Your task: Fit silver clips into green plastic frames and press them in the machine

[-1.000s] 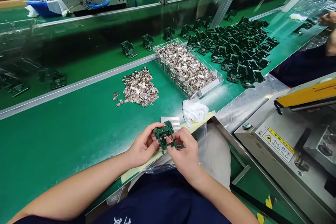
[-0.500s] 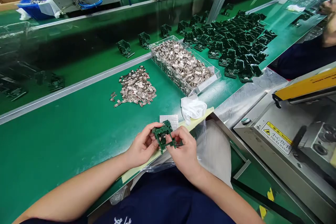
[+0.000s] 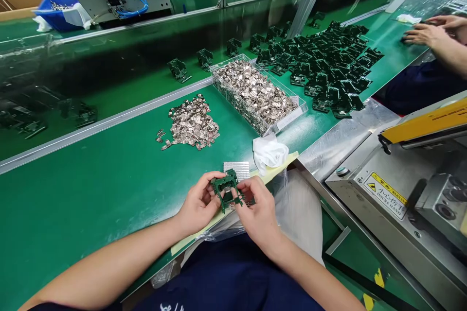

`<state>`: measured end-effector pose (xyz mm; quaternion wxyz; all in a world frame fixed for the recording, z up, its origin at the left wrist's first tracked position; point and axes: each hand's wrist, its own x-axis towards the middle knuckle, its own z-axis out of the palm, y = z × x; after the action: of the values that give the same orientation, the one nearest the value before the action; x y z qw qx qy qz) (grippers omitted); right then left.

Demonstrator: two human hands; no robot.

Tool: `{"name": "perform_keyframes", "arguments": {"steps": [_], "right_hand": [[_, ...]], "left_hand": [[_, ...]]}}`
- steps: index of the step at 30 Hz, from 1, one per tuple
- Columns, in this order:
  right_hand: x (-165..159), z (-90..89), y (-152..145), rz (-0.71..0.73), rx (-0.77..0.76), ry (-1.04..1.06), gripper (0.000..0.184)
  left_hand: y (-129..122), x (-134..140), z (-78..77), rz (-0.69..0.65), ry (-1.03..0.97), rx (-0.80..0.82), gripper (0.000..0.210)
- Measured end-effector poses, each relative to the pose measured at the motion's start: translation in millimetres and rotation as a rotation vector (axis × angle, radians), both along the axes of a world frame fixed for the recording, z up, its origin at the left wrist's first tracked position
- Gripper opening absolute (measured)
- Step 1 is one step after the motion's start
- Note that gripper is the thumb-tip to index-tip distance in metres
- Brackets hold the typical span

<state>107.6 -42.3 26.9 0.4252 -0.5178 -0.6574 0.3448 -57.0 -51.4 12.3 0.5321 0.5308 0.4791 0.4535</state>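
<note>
Between my hands, just above the bench edge, is a dark green plastic frame-like part (image 3: 226,185) with an open middle. My left hand (image 3: 200,202) grips its left side, thumb below and fingers behind. On its right side, my right hand (image 3: 258,206) pinches the part between thumb and fingers; whether a small metal piece is in that pinch is hidden. Just beyond the part lies a ridged silver metal block (image 3: 237,169). A heap of small silver metal clips (image 3: 195,124) is spread on the green bench further off.
A clear tray (image 3: 260,129) full of metal clips stands beyond a white cloth (image 3: 270,152). Many green plastic parts (image 3: 324,65) are piled at the back right. A metal machine (image 3: 386,189) is at my right. A co-worker's hands (image 3: 430,34) are at far right.
The green part has tilted in my hands, so its open middle shows more now. At the far right, the co-worker's hands have come further into view over the bench.
</note>
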Motion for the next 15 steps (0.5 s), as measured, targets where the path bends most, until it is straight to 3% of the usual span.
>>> {"name": "perform_keyframes", "arguments": {"steps": [4,8,15], "right_hand": [[0.1,-1.3,1.1,0.035,-0.156,0.195,0.002],[-2.8,-2.4,1.0,0.077,-0.303,0.416,0.013],[-1.1,3.4,-0.9,0.0,-0.415,0.524,0.024]], "left_hand": [[-1.1,2.6,1.1,0.014,-0.036,-0.031,0.035],[-3.1,4.7,3.5,0.017,-0.053,-0.05,0.034],[-4.3,8.6,11.7,0.02,-0.068,0.052,0.026]]}}
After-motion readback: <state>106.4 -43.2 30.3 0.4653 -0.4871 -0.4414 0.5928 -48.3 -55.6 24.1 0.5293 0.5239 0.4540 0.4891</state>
